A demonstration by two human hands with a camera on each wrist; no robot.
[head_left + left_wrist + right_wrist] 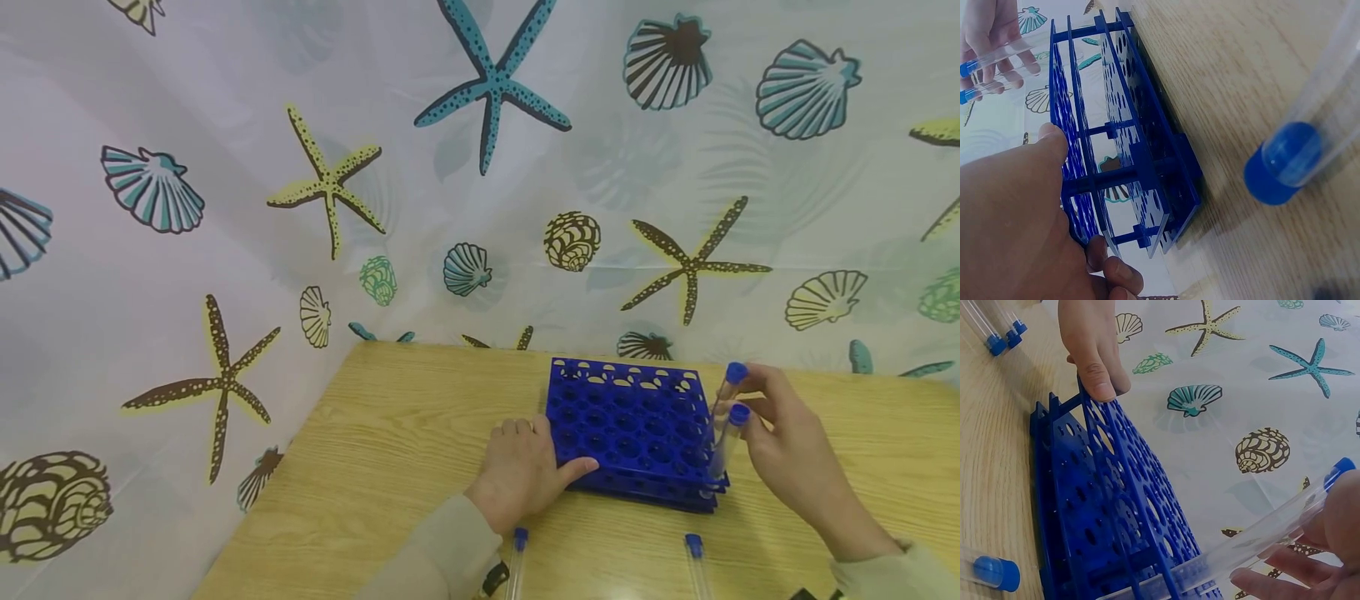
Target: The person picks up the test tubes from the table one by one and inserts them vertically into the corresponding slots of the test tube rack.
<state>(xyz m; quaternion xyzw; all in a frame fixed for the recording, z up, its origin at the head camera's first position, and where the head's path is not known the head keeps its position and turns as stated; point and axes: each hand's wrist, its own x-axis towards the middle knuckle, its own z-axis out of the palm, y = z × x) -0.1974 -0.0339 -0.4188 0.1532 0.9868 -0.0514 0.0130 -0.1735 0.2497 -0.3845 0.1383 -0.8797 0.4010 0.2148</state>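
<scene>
A blue plastic test tube rack (628,432) with rows of round holes stands on the table. My left hand (519,471) grips its left end, thumb over the top edge and fingertips lower on the side, as the left wrist view shows. At the right end, my right hand (789,454) holds a clear test tube (1260,528) with a blue cap, slanted at the rack's holes. Two capped tubes show by that hand in the head view: a nearer one (724,450) at the front right corner, and a farther one, its cap (737,372) beside the index finger.
Along the near side of the wooden table (420,417) lie more blue-capped tubes, one left (519,554) and one right (697,567). Several caps (996,344) show together in the right wrist view. A curtain (480,225) with printed shells and starfish hangs behind.
</scene>
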